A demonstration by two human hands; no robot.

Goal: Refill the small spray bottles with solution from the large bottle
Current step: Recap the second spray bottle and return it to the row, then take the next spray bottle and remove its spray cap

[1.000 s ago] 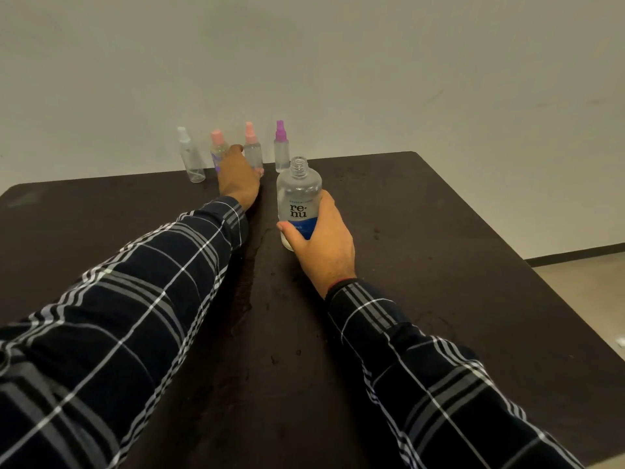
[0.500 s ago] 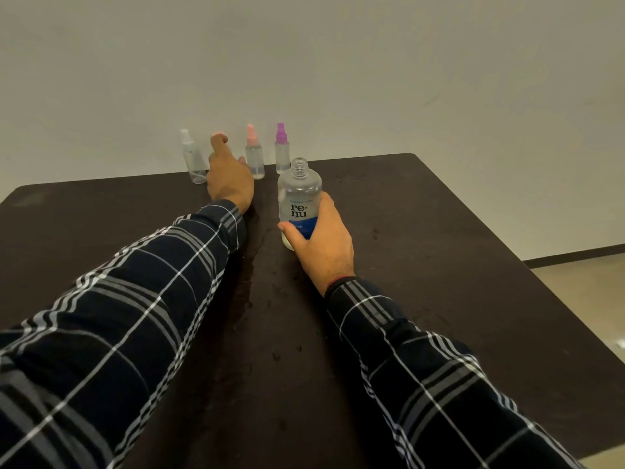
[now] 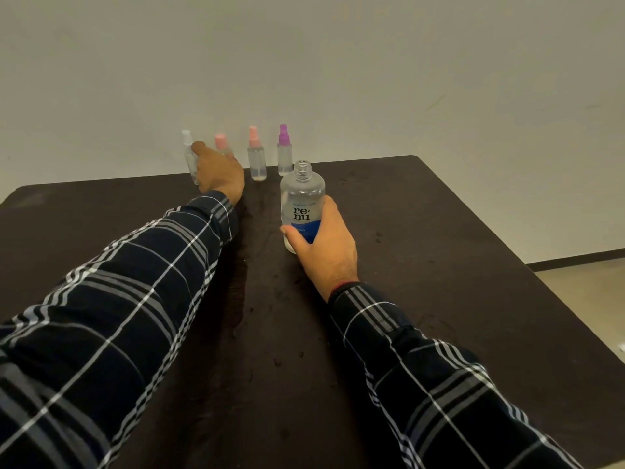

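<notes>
Large bottle [image 3: 302,198], uncapped, upright on bench [image 3: 439,265], gripped round its lower half by right hand [image 3: 326,245]. Left hand [image 3: 220,174] is out at the row of four spray bottles on the bench's far edge. It covers the body of the pink-cap bottle [image 3: 220,141] and part of the white-cap bottle [image 3: 186,138]; can't tell if it grasps either. Second pink bottle [image 3: 256,160] and purple bottle [image 3: 284,154] stand upright just right of that hand, untouched.

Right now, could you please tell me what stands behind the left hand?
Two small spray bottles: the white-capped bottle and pink-capped bottle show their caps; the left hand hides much of their bodies.
</notes>
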